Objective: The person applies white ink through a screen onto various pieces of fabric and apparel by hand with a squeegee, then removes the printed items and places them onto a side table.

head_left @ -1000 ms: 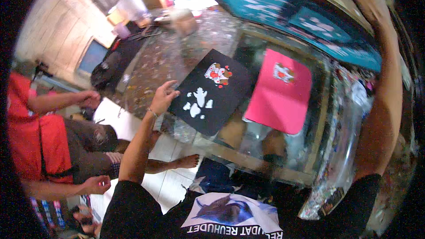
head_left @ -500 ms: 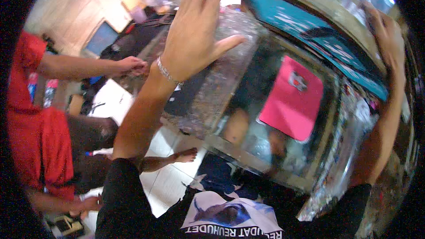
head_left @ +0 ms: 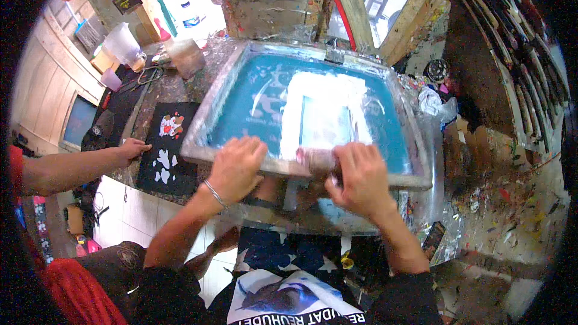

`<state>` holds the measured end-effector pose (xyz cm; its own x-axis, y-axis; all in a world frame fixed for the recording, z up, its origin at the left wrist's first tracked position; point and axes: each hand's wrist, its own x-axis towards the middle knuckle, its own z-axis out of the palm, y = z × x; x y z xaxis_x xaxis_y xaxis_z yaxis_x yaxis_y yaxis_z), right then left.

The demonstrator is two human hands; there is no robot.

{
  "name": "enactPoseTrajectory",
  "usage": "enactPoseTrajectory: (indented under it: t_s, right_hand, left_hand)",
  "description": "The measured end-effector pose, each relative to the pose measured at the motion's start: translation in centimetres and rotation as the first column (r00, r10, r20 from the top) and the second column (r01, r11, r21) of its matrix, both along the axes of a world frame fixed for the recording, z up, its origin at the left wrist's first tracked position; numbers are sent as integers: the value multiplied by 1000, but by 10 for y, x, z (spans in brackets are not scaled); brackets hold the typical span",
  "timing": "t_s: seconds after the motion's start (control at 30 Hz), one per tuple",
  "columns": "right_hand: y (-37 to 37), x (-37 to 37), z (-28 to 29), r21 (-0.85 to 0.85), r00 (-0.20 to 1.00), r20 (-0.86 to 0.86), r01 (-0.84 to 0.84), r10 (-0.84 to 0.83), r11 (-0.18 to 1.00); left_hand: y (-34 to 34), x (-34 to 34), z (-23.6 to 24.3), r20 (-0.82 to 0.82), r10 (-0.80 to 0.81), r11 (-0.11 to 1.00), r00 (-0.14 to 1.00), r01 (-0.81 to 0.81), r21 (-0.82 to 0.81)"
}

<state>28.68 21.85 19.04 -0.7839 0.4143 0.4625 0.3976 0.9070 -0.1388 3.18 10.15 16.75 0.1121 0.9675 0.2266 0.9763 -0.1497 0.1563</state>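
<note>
A wooden-framed printing screen (head_left: pixel 198 138) with blue mesh lies lowered on the bench before me. My left hand (head_left: pixel 236 168) has its fingers curled over the frame's near edge. My right hand (head_left: pixel 361 174) grips a short brown block, seemingly a squeegee (head_left: pixel 319 160), at the middle of that edge; its lower part is hidden. A bright white patch (head_left: pixel 292 102) crosses the mesh; I cannot tell ink from glare. Whatever lies under the screen is covered.
At left, a co-worker's hand (head_left: pixel 135 148) touches a black printed piece (head_left: pixel 161 171). Cloudy plastic containers (head_left: pixel 185 58) stand behind it. Long dark slats (head_left: pixel 512 42) lean at far right, near crumpled plastic (head_left: pixel 438 105).
The screen has come down from its raised tilt, covering the pink piece. Both hands have moved to its near edge, the right now gripping the squeegee. My view has shifted.
</note>
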Motion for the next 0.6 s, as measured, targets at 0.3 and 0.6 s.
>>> enactPoseTrajectory:
  t_s: [0.3, 0.6]
  right_hand:
    - [65, -35, -24, -313, 921, 376, 23, 102, 949]
    - [57, -14, -14, -476, 959, 259, 23, 116, 879]
  left_hand:
    - [-9, 14, -50, -6, 24, 997, 1000, -24, -76]
    - [-9, 17, -62, 47, 28, 993, 998, -23, -112]
